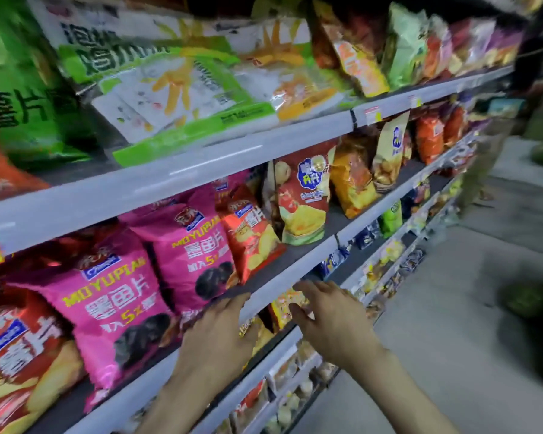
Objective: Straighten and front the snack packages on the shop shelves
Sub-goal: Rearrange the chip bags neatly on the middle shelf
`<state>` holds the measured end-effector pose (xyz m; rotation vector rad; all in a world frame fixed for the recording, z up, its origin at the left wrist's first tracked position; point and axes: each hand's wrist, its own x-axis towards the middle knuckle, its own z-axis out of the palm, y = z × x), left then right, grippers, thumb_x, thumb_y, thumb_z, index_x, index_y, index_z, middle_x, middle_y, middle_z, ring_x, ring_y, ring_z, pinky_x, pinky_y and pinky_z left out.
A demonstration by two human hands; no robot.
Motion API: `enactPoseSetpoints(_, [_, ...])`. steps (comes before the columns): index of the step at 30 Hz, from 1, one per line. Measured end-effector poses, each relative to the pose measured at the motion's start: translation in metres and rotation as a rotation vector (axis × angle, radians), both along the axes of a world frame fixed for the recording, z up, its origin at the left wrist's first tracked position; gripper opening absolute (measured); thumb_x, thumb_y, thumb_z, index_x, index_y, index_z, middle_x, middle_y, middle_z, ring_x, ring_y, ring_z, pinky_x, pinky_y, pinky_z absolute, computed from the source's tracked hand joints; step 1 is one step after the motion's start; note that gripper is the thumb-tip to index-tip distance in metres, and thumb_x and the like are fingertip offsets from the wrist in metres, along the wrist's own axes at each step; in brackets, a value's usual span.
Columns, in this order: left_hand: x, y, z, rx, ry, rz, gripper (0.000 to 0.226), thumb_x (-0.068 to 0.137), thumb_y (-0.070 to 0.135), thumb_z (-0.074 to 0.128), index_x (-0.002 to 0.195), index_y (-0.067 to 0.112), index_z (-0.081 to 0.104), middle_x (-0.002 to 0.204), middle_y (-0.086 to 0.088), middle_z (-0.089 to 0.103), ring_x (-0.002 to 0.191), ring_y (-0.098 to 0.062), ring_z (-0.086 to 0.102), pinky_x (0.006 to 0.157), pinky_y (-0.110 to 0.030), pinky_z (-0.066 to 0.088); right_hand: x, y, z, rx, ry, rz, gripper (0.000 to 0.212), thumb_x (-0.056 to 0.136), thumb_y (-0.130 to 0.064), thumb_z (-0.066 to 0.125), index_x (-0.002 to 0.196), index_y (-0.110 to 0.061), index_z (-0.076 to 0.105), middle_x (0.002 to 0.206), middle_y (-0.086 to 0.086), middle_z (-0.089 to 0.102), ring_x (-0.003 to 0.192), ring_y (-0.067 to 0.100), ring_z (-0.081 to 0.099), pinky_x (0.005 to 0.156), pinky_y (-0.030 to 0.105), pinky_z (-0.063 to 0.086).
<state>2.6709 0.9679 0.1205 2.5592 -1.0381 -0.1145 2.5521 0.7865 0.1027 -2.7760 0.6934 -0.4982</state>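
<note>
Both my hands reach toward the shelf below the pink bags. My left hand [220, 336] is stretched out with straight fingers near the white shelf edge [295, 270]. My right hand [329, 314] has spread fingers over a yellow-orange snack package [284, 306] on the lower shelf; whether it touches the package is unclear. Above them stand two pink bags [113, 308] [195, 245], a red chip bag [251, 233] leaning left, and a red-and-yellow bag [304, 195].
The top shelf holds green-and-white fry bags [176, 89] lying tilted and orange bags [355, 57]. More small packages [386, 264] fill the lower shelves to the right. The grey aisle floor [452, 324] runs along the right, with a dark green object [527, 300] on it.
</note>
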Motion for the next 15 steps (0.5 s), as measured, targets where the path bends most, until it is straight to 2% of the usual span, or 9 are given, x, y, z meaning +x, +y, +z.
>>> enactPoseSetpoints(4, [0.002, -0.070, -0.004, 0.079, 0.020, -0.028, 0.057, 0.099, 0.052, 0.054, 0.154, 0.042, 0.042, 0.151, 0.018, 0.053, 0.134, -0.017, 0.056, 0.103, -0.045, 0.052, -0.012, -0.064, -0.004, 0.021, 0.048, -0.094, 0.035, 0.102, -0.049, 0.045, 0.133, -0.034, 0.054, 0.120, -0.008, 0.065, 0.119, 0.022, 0.057, 0.075, 0.037, 0.035])
enactPoseSetpoints(6, [0.005, -0.101, -0.004, 0.096, 0.029, -0.055, 0.057, 0.101, 0.052, 0.052, 0.155, 0.040, 0.041, 0.154, 0.016, 0.050, 0.138, -0.018, 0.053, 0.105, -0.046, 0.051, -0.012, -0.089, -0.005, 0.035, 0.079, -0.130, 0.037, 0.103, -0.046, 0.045, 0.138, -0.034, 0.052, 0.124, -0.007, 0.064, 0.123, 0.022, 0.056, 0.079, 0.037, 0.031])
enactPoseSetpoints(10, [0.017, -0.160, -0.005, 0.106, 0.051, -0.111, 0.058, 0.102, 0.052, 0.052, 0.157, 0.036, 0.042, 0.155, 0.011, 0.050, 0.141, -0.019, 0.051, 0.108, -0.045, 0.049, 0.000, -0.132, -0.014, 0.059, 0.106, -0.168, 0.038, 0.102, -0.047, 0.045, 0.136, -0.034, 0.054, 0.124, -0.006, 0.066, 0.121, 0.022, 0.056, 0.092, 0.038, 0.041])
enactPoseSetpoints(15, [0.032, -0.232, -0.006, 0.105, 0.031, -0.207, 0.050, 0.103, 0.050, 0.052, 0.150, 0.034, 0.049, 0.145, 0.009, 0.058, 0.131, -0.019, 0.058, 0.099, -0.042, 0.054, 0.016, -0.183, -0.011, 0.014, 0.155, -0.225, 0.041, 0.097, -0.047, 0.043, 0.129, -0.028, 0.060, 0.121, -0.002, 0.068, 0.119, 0.027, 0.059, 0.094, 0.039, 0.047])
